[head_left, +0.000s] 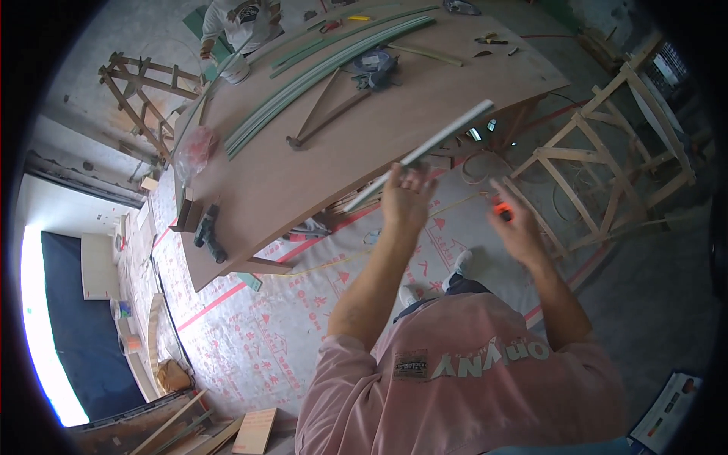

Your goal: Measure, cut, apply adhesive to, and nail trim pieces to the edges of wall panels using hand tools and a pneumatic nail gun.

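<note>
My left hand (407,199) is raised and grips a long, thin pale strip (425,150) near its lower end; the strip slants up to the right over the near edge of a large brown plywood board (303,174). My right hand (516,220) is held out to the right of it, closed around a small orange tool (502,210). Both hands hover above the floor beside the board.
On the board lie long green strips (318,72), a hammer (326,121), a dark power tool (208,235), a white bucket (235,70) and small tools. Another person (243,23) stands at the far end. Wooden frames (607,152) stand at right and far left.
</note>
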A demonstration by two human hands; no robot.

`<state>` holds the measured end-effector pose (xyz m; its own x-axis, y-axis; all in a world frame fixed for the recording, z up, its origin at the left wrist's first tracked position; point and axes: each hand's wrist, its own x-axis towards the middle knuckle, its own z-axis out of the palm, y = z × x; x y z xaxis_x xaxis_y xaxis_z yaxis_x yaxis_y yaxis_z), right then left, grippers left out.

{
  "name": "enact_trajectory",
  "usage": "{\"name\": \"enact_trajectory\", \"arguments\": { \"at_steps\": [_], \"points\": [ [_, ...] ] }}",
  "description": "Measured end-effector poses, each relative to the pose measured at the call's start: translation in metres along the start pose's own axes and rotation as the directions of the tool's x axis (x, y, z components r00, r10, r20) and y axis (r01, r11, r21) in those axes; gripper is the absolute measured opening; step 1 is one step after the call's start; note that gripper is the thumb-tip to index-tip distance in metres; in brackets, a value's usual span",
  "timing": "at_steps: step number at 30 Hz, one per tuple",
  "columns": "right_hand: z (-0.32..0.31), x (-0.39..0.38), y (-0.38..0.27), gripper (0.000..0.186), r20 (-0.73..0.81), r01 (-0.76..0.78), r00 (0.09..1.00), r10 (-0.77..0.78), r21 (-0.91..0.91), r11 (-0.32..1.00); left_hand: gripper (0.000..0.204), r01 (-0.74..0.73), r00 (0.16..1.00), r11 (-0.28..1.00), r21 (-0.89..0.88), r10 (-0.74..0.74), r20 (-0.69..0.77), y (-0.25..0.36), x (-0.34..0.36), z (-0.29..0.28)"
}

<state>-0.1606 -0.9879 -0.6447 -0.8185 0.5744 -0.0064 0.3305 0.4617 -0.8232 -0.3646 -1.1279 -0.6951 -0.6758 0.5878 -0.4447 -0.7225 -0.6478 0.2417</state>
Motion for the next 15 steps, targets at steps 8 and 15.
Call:
{"name": "enact_trajectory", "arguments": {
  "at_steps": [8,15],
  "points": [
    [0.023,0.002,-0.016,0.072,0.027,0.303,0.938,-0.345,-0.547,0.78,0.025,0.167,0.985,0.986,0.013,-0.167,0.047,-0.063,-0.022,0.009],
    [-0.012,0.012,0.059,0.076,0.028,0.176,0.98,-0.197,-0.582,0.794,0.035,0.029,0.991,0.999,-0.015,-0.031,-0.133,-0.026,0.016,0.009]
  ]
}}
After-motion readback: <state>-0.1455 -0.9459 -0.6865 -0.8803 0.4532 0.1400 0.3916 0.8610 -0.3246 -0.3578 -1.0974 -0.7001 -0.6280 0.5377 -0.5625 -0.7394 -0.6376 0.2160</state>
